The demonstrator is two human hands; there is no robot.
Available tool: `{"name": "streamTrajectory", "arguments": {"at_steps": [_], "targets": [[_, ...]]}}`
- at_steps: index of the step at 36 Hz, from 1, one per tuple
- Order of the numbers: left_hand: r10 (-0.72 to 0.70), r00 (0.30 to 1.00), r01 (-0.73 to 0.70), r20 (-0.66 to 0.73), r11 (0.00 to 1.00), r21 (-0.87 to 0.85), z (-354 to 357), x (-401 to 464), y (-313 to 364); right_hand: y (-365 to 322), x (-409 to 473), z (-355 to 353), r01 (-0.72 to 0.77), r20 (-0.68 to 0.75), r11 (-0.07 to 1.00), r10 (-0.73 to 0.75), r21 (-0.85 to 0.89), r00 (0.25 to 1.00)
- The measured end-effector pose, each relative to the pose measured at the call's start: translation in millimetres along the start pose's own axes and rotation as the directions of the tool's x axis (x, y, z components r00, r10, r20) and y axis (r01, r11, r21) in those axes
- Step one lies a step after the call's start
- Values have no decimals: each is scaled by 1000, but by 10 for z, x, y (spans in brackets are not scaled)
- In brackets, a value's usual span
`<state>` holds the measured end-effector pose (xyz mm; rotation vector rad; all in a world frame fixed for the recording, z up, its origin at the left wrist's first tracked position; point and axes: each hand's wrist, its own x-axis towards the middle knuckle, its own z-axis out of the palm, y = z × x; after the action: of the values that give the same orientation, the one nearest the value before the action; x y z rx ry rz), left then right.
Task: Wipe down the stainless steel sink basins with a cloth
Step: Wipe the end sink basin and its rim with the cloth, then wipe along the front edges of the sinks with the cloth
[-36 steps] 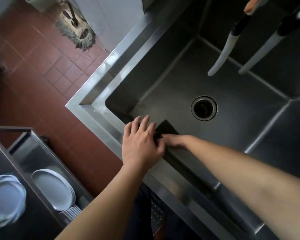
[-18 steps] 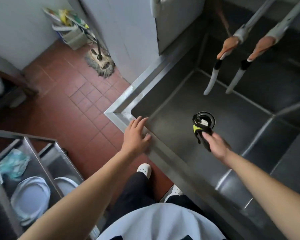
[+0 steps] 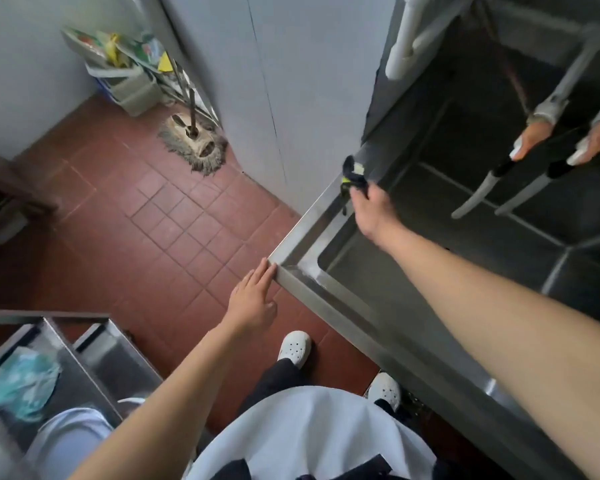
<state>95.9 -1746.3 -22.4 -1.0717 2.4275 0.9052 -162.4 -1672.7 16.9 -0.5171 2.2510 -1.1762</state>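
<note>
We see the right hand [image 3: 373, 213] pinching a dark cloth [image 3: 354, 173] above the sink rim [image 3: 312, 220], while the left hand [image 3: 253, 303] rests flat-fingered at its corner.

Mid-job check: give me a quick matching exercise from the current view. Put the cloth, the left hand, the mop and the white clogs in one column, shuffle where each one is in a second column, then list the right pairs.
Things
1. cloth
2. left hand
3. mop
4. white clogs

Places
A. on the red tile floor beside the white wall
B. fingertips touching the sink rim's outer corner
C. pinched in the right hand over the sink's left rim
D. on the floor in front of the sink

Pairs: 1-C, 2-B, 3-A, 4-D
</note>
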Motion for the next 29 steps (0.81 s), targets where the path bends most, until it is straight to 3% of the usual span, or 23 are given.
{"name": "streamTrajectory", "arguments": {"at_steps": [3,5,9,12,16,19,21,25,29], "targets": [[11,1000,-7,17,974,-225,-211,-52,-73,41,-80,660,-8,224,950,82,-312,971],[-15,1000,4,-27,936,-351,-362,-100,-137,103,-288,968,30,217,839,106,-544,970],[-93,989,37,-116,909,-414,-646,-99,-274,176,-920,1332,180,286,752,13,-634,958],[-48,992,-4,-114,909,-416,-735,-17,-302,277,-1283,1373,304,386,657,-20,-690,922],[202,972,-228,-123,941,-249,-750,143,-184,334,-1335,1128,386,463,659,-63,-646,884],[471,881,-472,-41,882,-15,-655,230,-23,420,-1419,856,444,536,617,-43,-649,843],[586,805,-593,93,797,118,-530,246,83,524,-1559,682,423,520,614,-24,-666,854],[576,691,-722,437,590,362,-185,168,300,755,-1914,380,281,423,704,32,-653,905],[597,621,-784,508,462,415,119,-42,535,1015,-2260,80,153,344,740,112,-655,932]]}}
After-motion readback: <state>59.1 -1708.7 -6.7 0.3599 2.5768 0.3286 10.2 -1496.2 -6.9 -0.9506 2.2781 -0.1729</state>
